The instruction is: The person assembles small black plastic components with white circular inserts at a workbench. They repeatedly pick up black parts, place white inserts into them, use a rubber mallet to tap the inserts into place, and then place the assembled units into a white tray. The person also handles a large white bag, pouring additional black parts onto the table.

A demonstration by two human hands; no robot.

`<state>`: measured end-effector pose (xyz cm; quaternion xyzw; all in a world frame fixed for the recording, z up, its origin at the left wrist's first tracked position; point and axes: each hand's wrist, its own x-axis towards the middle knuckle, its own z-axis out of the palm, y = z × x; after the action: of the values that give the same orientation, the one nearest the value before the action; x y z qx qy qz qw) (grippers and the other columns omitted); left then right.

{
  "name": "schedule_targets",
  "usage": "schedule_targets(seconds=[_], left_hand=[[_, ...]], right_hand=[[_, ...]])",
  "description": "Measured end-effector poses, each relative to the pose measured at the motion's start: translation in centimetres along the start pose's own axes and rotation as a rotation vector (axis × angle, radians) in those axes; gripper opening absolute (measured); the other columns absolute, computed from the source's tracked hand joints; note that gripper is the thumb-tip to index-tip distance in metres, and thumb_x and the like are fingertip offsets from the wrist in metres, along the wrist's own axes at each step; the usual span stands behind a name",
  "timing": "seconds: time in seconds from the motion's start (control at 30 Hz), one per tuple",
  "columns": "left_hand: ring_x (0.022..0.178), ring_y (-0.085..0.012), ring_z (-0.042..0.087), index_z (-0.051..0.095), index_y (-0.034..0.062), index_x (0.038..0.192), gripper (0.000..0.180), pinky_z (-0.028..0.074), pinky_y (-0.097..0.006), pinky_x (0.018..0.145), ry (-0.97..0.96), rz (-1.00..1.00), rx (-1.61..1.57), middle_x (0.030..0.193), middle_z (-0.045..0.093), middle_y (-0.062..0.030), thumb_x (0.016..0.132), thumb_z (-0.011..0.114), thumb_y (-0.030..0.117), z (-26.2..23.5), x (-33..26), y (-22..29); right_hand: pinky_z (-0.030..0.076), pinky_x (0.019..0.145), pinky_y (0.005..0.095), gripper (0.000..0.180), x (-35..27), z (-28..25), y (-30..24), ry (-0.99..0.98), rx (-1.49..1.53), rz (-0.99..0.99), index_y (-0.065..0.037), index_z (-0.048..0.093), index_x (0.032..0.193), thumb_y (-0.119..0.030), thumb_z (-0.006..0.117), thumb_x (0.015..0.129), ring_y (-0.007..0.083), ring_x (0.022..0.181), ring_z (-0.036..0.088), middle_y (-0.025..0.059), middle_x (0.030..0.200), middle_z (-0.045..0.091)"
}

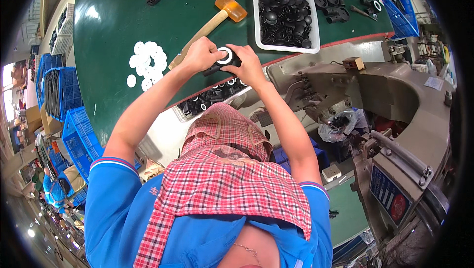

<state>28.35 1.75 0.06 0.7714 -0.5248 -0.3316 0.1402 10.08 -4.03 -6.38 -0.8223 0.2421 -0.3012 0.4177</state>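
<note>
Both hands meet over the near edge of a green table (pixel 123 16). My left hand (pixel 201 54) and my right hand (pixel 248 62) together grip a small black part with a white ring on top (pixel 226 57). A wooden-handled mallet with an amber head (pixel 207 26) lies just beyond my left hand. To its left lies a loose pile of white discs (pixel 145 63). Below my hands a narrow tray holds a row of black parts with white rings (pixel 212 96).
A white tray full of black round parts (pixel 285 13) stands beyond my right hand. More black parts (pixel 335 1) and a blue crate (pixel 395 1) lie at the far right, blue crates (pixel 74 129) at the left. A grey machine (pixel 395 120) stands at the right.
</note>
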Motion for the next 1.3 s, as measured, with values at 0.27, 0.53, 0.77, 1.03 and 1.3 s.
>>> schedule_targets(seconds=[0.27, 0.53, 0.77, 1.03, 1.3], left_hand=[[0.076, -0.0317, 0.062, 0.064, -0.0010, 0.073, 0.051, 0.049, -0.042, 0.066, 0.271, 0.156, 0.278, 0.078, 0.061, -0.0170, 0.083, 0.068, 0.049, -3.2, 1.9, 0.6], [0.094, -0.0375, 0.063, 0.054, 0.0008, 0.114, 0.033, 0.049, -0.049, 0.077, 0.401, 0.212, 0.045, 0.101, 0.065, -0.0215, 0.095, 0.058, 0.027, -1.7, 2.6, -2.8], [0.056, -0.0251, 0.059, 0.049, -0.0004, 0.094, 0.030, 0.045, -0.038, 0.052, 0.066, 0.049, -0.304, 0.064, 0.059, -0.0140, 0.101, 0.050, 0.029, -6.2, -10.2, 1.8], [0.061, -0.0400, 0.061, 0.047, -0.0011, 0.091, 0.030, 0.044, -0.046, 0.053, 0.163, 0.021, -0.257, 0.066, 0.059, -0.0217, 0.100, 0.053, 0.027, -3.4, -9.5, 1.0], [0.069, -0.0471, 0.061, 0.049, -0.0013, 0.093, 0.037, 0.046, -0.050, 0.057, 0.109, -0.015, -0.231, 0.073, 0.061, -0.0261, 0.099, 0.053, 0.035, -1.4, -8.6, -0.8]], right_hand=[[0.047, 0.091, 0.0402, 0.064, 0.0, -0.6, -0.7, -0.047, 0.014, 0.092, -0.005, 0.059, 0.121, -0.015, 0.086, 0.063, 0.0327, 0.102, 0.055, 0.0104, 0.113, 0.064], [0.046, 0.093, 0.0401, 0.064, 0.3, -0.3, -0.7, -0.032, 0.060, 0.073, -0.005, 0.059, 0.121, -0.013, 0.085, 0.064, 0.0325, 0.103, 0.056, 0.0101, 0.116, 0.064], [0.046, 0.093, 0.0406, 0.063, 0.3, -0.5, -0.8, -0.060, 0.057, 0.149, -0.006, 0.059, 0.122, -0.022, 0.084, 0.067, 0.0317, 0.104, 0.055, 0.0096, 0.113, 0.063], [0.051, 0.083, 0.0341, 0.062, 0.4, -0.6, -1.0, -0.074, 0.015, 0.141, -0.007, 0.059, 0.123, -0.014, 0.085, 0.067, 0.0241, 0.099, 0.059, 0.0083, 0.107, 0.062], [0.050, 0.084, 0.0353, 0.063, 0.9, -0.4, -0.5, -0.039, -0.048, 0.095, -0.006, 0.059, 0.124, -0.018, 0.085, 0.068, 0.0266, 0.098, 0.058, 0.0094, 0.109, 0.061]])
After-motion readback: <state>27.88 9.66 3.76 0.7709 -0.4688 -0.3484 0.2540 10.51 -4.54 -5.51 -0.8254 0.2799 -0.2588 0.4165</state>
